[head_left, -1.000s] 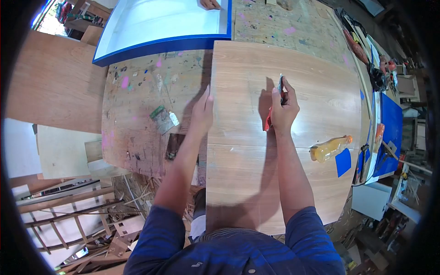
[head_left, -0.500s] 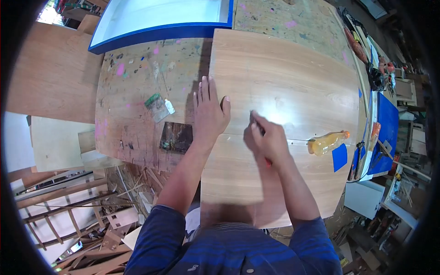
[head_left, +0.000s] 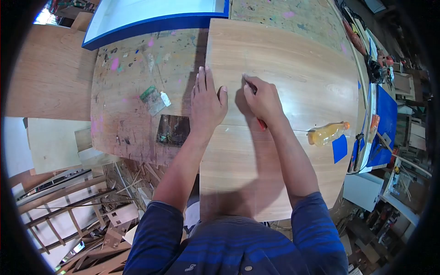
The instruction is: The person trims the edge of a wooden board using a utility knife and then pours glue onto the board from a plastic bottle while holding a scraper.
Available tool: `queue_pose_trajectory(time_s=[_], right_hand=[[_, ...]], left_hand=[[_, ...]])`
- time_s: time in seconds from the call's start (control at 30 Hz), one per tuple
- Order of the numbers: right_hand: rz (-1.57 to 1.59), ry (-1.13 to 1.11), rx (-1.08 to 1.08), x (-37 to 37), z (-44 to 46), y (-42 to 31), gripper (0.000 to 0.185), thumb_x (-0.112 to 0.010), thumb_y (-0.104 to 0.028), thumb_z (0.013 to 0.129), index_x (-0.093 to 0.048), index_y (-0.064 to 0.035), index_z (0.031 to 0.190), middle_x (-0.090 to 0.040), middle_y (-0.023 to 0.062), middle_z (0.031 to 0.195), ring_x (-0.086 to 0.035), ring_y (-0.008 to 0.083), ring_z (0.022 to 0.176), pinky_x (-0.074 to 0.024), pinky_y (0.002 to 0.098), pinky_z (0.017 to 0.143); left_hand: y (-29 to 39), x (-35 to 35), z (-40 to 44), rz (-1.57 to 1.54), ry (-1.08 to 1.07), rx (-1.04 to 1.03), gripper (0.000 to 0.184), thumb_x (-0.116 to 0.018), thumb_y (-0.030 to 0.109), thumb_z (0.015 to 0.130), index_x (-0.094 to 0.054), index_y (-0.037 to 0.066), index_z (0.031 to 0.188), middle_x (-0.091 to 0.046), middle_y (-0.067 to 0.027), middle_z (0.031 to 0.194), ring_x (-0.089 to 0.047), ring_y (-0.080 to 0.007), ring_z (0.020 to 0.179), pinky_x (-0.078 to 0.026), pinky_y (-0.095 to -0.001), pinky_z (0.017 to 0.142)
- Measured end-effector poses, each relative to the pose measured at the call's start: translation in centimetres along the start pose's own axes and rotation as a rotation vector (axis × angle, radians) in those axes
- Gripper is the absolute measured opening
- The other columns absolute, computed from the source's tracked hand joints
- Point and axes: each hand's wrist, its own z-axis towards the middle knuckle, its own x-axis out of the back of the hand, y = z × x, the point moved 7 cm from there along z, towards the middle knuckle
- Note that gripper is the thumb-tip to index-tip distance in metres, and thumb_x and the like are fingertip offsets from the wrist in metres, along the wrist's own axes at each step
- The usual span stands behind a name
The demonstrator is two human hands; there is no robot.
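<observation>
Beneath left hand point(head_left: 208, 106), flat, empty: pale wood-grain board point(head_left: 293, 55), seemingly steadied | inside curled right hand point(head_left: 266, 101): slim red-ended tool point(head_left: 261, 124), gripped near tip, likely for control

Board point(head_left: 316, 98) brightly lit, soft glare right of hands point(head_left: 209, 107); shadows fall left, light from right. Patch point(head_left: 46, 17) at top left blown out, far right dim. Fisheye curve, black vignette; centre sharp.
</observation>
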Motion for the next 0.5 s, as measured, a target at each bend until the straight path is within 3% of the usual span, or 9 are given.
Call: queue_pose_trajectory(time_s=[0.2,0.3,0.33,0.5], right_hand=[[-0.002,0.018,-0.021,0.3,-2.6,1.3,0.036,-0.062,-0.023,0.103,-0.076,-0.004,0.13,-0.078,0.0269,0.108,-0.074,0.0488,0.099,-0.0602,0.0535,0.092],[-0.029,0.072,0.045,0.2,1.2,0.0,0.035,-0.063,-0.023,0.102,-0.076,-0.0041,0.128,-0.077,0.0273,0.108,-0.074,0.0495,0.099,-0.0604,0.054,0.092],[-0.073,0.0,-0.035,0.4,2.8,-0.5,0.034,-0.064,-0.022,0.101,-0.077,-0.0042,0.128,-0.077,0.0274,0.108,-0.074,0.0495,0.099,-0.0603,0.0538,0.093],[-0.03,0.096,0.062,0.4,0.4,0.3,0.03,-0.062,-0.019,0.101,-0.077,-0.0033,0.122,-0.077,0.0277,0.105,-0.074,0.0489,0.099,-0.0591,0.0551,0.091]], left_hand=[[0.1,0.0,0.1,0.037,-0.016,-0.001,0.076,-0.061,0.03,0.107,-0.031,-0.005,0.168,-0.036,-0.0342,0.17,-0.045,-0.0506,0.152,-0.043,-0.0565,0.121],[0.3,0.1,0.0,-0.001,-0.017,0.002,0.077,-0.062,0.029,0.107,-0.031,-0.005,0.168,-0.036,-0.0346,0.17,-0.045,-0.0509,0.152,-0.044,-0.0561,0.121],[0.3,0.0,0.1,-0.005,-0.019,0.001,0.077,-0.061,0.03,0.107,-0.031,-0.006,0.168,-0.036,-0.0346,0.17,-0.045,-0.0505,0.152,-0.043,-0.0565,0.121],[0.2,-0.1,0.2,0.041,-0.028,-0.011,0.078,-0.06,0.031,0.108,-0.03,-0.007,0.168,-0.036,-0.0345,0.17,-0.045,-0.0489,0.153,-0.044,-0.0572,0.121]])
